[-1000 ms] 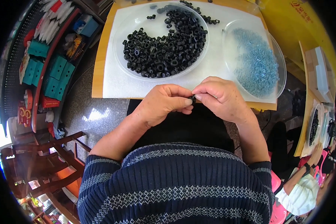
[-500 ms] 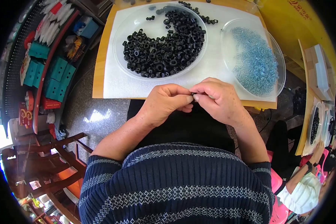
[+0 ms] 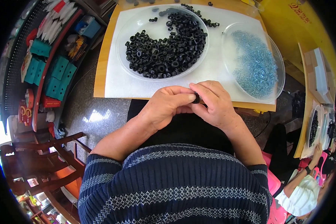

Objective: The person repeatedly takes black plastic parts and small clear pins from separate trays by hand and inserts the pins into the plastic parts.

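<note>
black piece [image 3: 196,98], head view: at the grip itself, next to the left thumb tip, partly covered by fingers
left hand [image 3: 164,105]: thumb and forefinger drawn together in a pinch, with the black piece at their tips
right hand [image 3: 213,101]: curled against the far side of the same piece; its fingertips are partly hidden, so i cannot tell how tightly they close or whether they have hold of it
heap of black pieces [image 3: 168,54]: beyond the grip and a little to its left, loose in a clear round dish [image 3: 120,48]; judging by the heap, much remains
bluish see-through bits [image 3: 255,67]: beyond and right of the grip, spread over a second clear dish [image 3: 229,44], plenty left
stray black pieces [image 3: 209,22]: farthest from the grip, past the first dish; finished or not, i cannot tell
piece in hand: seems midway through handling, though the fingers hide how far along it is
</note>
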Available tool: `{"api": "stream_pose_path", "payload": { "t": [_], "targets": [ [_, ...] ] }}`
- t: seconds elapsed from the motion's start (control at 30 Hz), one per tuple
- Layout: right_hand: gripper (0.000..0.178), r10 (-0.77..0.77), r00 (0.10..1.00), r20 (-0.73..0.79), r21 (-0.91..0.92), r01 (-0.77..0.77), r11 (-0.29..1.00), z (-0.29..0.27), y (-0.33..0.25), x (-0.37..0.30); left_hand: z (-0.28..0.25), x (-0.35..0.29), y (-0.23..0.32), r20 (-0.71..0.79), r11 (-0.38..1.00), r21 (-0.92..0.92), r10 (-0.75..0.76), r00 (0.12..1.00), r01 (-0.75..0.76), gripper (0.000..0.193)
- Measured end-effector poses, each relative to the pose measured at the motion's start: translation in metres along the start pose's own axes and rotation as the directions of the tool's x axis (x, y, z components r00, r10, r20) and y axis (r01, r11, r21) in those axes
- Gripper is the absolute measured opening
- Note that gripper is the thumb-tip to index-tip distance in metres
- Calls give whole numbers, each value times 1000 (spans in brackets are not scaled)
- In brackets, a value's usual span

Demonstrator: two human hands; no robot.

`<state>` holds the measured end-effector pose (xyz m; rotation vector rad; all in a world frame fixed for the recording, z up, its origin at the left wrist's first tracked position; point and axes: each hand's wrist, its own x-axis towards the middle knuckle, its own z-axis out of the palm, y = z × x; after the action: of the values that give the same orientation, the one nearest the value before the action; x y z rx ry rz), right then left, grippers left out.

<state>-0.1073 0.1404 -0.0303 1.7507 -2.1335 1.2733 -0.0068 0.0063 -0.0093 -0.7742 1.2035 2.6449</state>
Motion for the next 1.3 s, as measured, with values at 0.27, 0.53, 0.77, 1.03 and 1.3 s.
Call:
{"api": "stream_pose_path", "payload": {
  "t": [0.27, 0.53, 0.77, 1.03, 1.3],
  "targets": [
    [38, 21, 1000, -5, 29, -20, 999, -5, -3, 1, -4, -5, 0, 105, 986, 155, -76, 992, 59, 22],
    [36, -11, 1000, 8, 18, 11, 1000, -4, -6, 1, -1, -7, 0, 52, 953, 296, 49, 997, -62, 19],
    [31, -130, 990, 49, -27, 132, 991, -9, -7, 6, 1, -10, 7, 49, 957, 290, -1, 999, -13, 18],
    [37, 57, 994, 96, 50, -62, 997, -12, -17, 8, -7, -17, 16, 17, 884, 467, 4, 1000, -12, 21],
    [22, 268, 959, 91, 160, -280, 947, -49, -11, 2, -10, 3, 180, 176, 426, 803, 498, 849, -417, 23]
  ]
}}
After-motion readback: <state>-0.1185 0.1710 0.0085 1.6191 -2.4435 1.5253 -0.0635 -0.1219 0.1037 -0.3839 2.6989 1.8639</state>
